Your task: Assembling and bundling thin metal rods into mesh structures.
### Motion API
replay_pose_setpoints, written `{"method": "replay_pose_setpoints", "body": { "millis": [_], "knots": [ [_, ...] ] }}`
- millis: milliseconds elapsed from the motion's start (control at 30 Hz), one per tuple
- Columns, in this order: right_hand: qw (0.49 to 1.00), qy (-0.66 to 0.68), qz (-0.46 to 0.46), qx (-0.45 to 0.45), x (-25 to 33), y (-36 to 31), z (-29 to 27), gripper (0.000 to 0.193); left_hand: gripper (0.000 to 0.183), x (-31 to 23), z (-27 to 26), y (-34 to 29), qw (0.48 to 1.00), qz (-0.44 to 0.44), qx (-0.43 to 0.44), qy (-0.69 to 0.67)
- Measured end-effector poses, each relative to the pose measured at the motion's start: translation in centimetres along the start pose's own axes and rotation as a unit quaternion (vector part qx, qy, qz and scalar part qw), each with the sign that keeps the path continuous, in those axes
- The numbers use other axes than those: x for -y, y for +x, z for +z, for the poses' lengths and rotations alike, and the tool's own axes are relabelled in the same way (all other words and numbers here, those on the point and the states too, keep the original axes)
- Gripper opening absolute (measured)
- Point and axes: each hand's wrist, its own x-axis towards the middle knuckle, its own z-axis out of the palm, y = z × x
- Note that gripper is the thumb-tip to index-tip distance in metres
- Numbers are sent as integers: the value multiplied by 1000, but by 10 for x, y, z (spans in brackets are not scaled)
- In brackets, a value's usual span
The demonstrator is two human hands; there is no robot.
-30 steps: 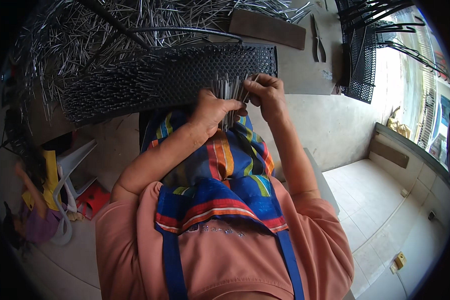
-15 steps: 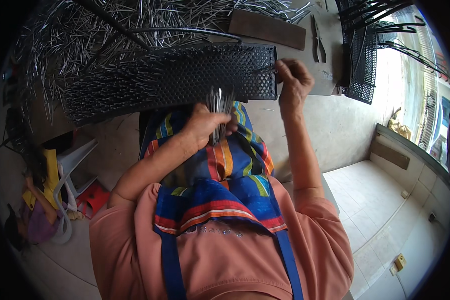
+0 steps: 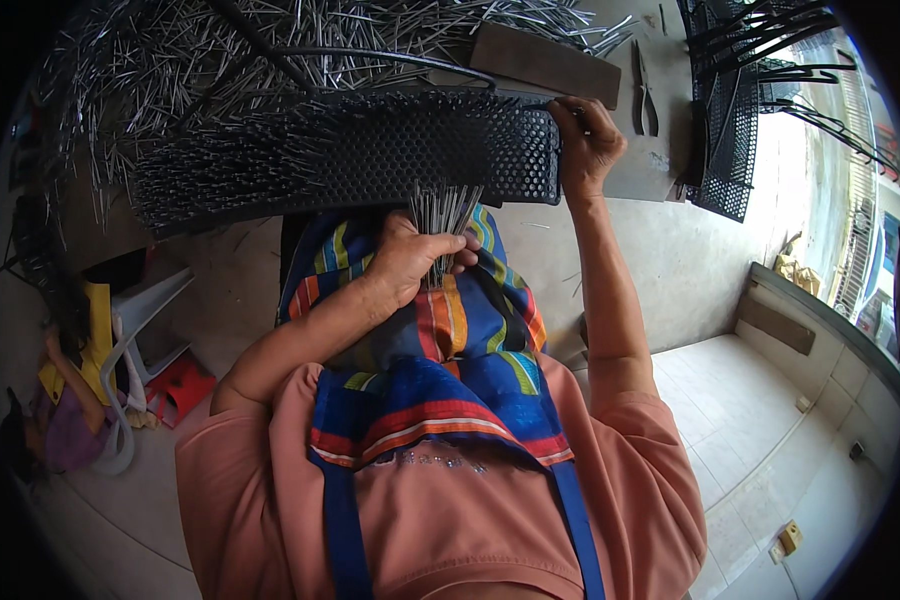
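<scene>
A long black perforated metal panel lies across the table's near side above my lap. Thin metal rods bristle from the holes over its left part, while the holes toward the right end show bare. Below the panel's front edge, my left hand is closed around an upright bundle of thin metal rods, their tips fanning out. My right hand is at the panel's right end, thumb and fingers closed on its far corner. Whether a small rod is also in those fingers cannot be made out.
A heap of loose metal rods spreads behind the panel, with a bent dark bar crossing it. Farther right lie a brown flat block and pliers. Another perforated panel stands right. A person is at left.
My right hand has shifted slightly up along the panel's right end and its fingers now close on the corner. The left hand's rod bundle looks steadier and more fanned. The view has shifted slightly.
</scene>
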Motion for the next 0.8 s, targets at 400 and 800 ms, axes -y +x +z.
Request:
{"method": "replay_pose_setpoints", "body": {
  "millis": [400,800],
  "knots": [
    [975,-213,-42,34,10,6,14,13,11,-12,4,9,999,-20,-35,-25],
    [954,-281,-53,90,12,11,8,11,8,-18,15,21,995,-42,-30,-84]
  ]
}}
